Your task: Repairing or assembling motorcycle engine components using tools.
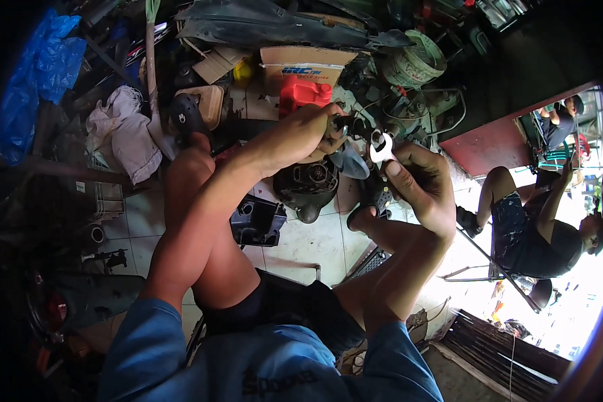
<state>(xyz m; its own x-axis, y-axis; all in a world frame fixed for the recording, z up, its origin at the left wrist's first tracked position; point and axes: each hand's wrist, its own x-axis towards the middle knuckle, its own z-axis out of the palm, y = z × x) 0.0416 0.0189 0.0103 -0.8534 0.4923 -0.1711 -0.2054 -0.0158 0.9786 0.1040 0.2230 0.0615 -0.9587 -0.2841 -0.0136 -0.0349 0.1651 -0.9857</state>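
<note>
Head view, person seated low over a tiled floor (315, 241), knees bent up, blue shirt at the lower edge. Right hand (422, 177) holds a silver open-end wrench (380, 147); thumb presses along the shank, fingers curled shut around the handle, wrench head up and toward the middle. Left hand (311, 130) reaches forward past the left knee, fingers closed around a small dark part (345, 124) just beside the wrench head; whether the wrench touches the part, cannot tell. Directly below both hands a round black motor housing (308, 184) sits on the floor between the feet. Black plastic box piece (258, 221) on the tiles near the left leg. Red fuel can (303, 92) beyond the hands, in front of a cardboard box (308, 63). White rags (124, 130) toward the floor's left side, coiled hose (417, 59) at the far right. Another person (536, 228) sits on a stool at the right edge, well apart.
</note>
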